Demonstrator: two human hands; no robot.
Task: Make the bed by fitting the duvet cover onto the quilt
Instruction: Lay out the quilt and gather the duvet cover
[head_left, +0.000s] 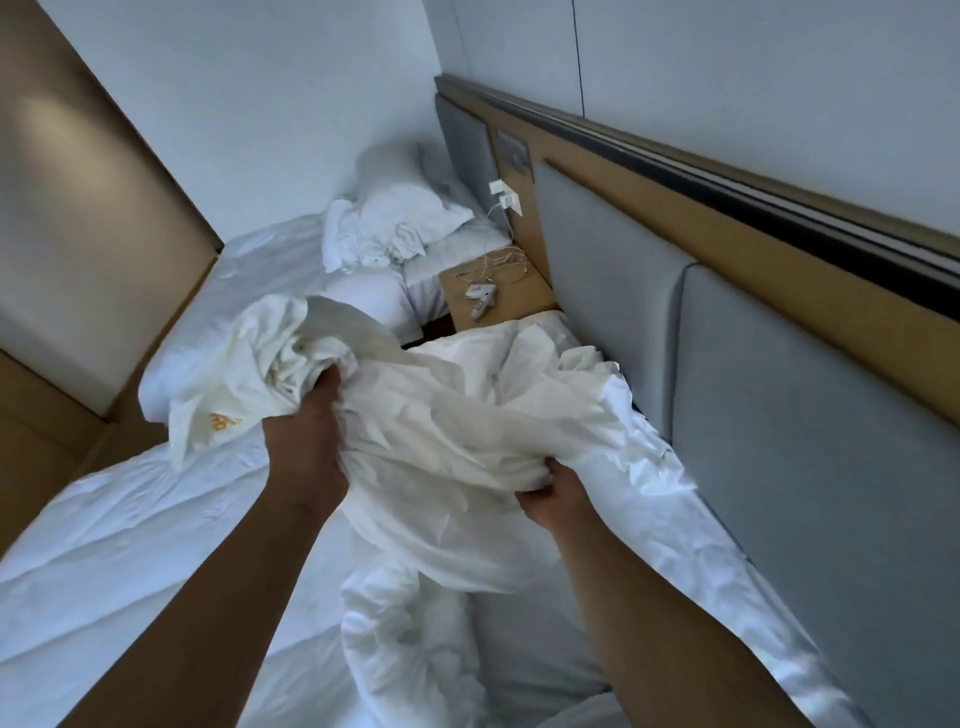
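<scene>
Count: 2 hands, left hand (306, 447) and right hand (553, 499); 1 duvet cover (441, 415); 1 quilt (130, 545); 2 beds; 1 nightstand (519, 301); 1 pillow (400, 202).

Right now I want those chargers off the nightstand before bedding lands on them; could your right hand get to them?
Probably not yet. The right hand grips the bunched duvet cover, and the chargers lie on the nightstand beyond that heap. Nothing else blocks the way once the cloth is released.

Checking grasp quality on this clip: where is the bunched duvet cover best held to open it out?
At a free edge, not the wad. The duvet cover hangs bunched between the left hand and right hand; its loose flap with the orange mark, reached from the left, looks likeliest.
</scene>
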